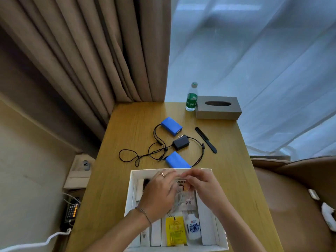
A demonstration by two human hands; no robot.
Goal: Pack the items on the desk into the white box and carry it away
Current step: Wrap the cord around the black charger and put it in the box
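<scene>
An open white box [133, 180] sits at the desk's near edge. Inside lie a yellow sachet [175, 230], a white pouch with a blue flower print [193, 227] and white packets. My left hand [160, 194] and my right hand [201, 186] are together over the box, both pinching a clear plastic bag [179, 199] of small items. Beyond the box on the desk lie two blue battery packs [171, 126] [177, 160], a black power adapter [181, 142] with tangled black cables [138, 156], and a black comb [205, 140].
A green-labelled water bottle [191, 97] and a grey tissue box [218, 107] stand at the desk's far edge. Brown curtains hang behind on the left, sheer white ones on the right. A brown armchair [294, 197] is to the right, a low shelf with a phone [72, 210] to the left.
</scene>
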